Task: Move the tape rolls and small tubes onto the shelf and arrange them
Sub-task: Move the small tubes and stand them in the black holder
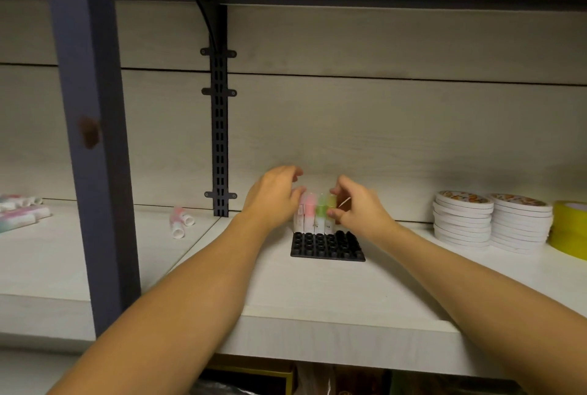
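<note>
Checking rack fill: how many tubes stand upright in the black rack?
4 visible, side by side in the black rack's back row: two pink tubes, green tube, yellow-green tube. Hands may hide more.

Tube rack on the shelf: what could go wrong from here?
1. Only the back row of the black rack holds upright tubes; both the left hand and right hand crowd them, so a nudge could topple the row.
2. The rack looks light and could slide under pressure.
3. Two loose tubes lying to the left could roll.
</note>
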Demonstrator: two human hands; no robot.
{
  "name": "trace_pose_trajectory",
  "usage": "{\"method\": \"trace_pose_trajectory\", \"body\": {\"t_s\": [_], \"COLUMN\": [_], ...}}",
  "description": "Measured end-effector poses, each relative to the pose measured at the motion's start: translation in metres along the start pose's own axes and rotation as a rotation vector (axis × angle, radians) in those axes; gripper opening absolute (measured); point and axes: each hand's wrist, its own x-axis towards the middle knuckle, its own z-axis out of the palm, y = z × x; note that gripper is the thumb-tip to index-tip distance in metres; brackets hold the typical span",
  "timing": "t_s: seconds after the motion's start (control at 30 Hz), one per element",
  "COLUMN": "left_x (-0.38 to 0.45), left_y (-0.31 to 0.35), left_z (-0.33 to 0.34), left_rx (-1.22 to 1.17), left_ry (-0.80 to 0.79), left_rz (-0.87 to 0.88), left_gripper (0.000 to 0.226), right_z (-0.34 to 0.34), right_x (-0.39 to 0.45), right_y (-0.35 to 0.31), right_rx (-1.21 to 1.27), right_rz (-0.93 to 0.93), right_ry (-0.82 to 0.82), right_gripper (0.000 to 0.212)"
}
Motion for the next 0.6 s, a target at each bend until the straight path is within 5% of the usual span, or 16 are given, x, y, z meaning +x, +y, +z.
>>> {"method": "trace_pose_trajectory", "body": {"t_s": [0.4, 0.6], "left_x": [-0.009, -0.016], "left_y": [0.018, 0.045], "left_z": [0.002, -0.015], "left_rx": [0.019, 0.075], "left_ry": [-0.016, -0.041], "left_rz": [-0.017, -0.004], "left_gripper": [0.028, 0.032], "right_z": [0.001, -0.019], "right_x": [-0.003, -0.024], "right_y": [-0.012, -0.021], "right_rx": [-0.123, -0.205], "right_rz": [0.051, 0.114], "right_ry": [-0.054, -0.040], "right_gripper": [0.033, 0.076]}}
